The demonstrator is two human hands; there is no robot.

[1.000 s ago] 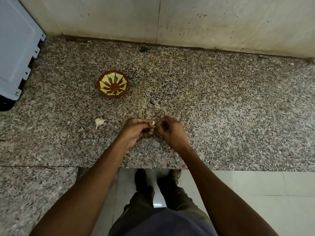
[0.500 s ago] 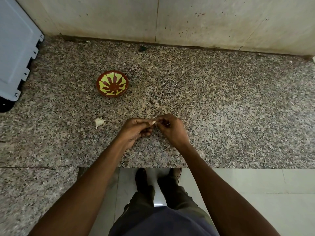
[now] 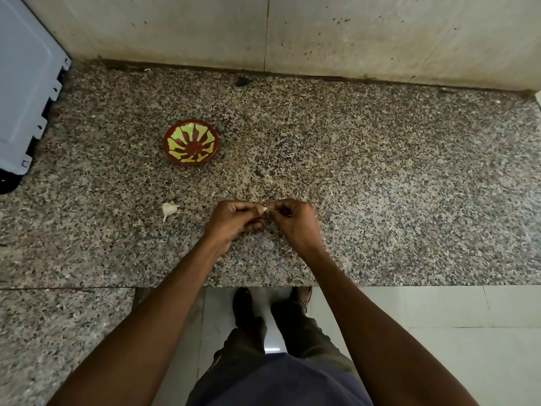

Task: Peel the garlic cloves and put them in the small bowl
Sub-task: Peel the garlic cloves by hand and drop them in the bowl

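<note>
A garlic clove (image 3: 265, 209) shows as a small pale tip pinched between my left hand (image 3: 234, 219) and my right hand (image 3: 292, 221), which meet fingertip to fingertip over the granite counter (image 3: 380, 186). Most of the clove is hidden by my fingers. A second clove (image 3: 169, 209), white with its skin on, lies on the counter to the left of my hands. The small bowl (image 3: 191, 142), red-brown with a yellow-green petal pattern, stands farther back and left, with nothing in it.
A grey-blue plastic crate lid (image 3: 26, 98) leans at the far left. A tiled wall (image 3: 322, 33) closes off the back of the counter. The counter's front edge (image 3: 409, 285) runs just behind my wrists, with my feet on the floor below.
My hands have stayed in place, the fingertips working closer together on the clove. The bowl and the loose clove have not moved.
</note>
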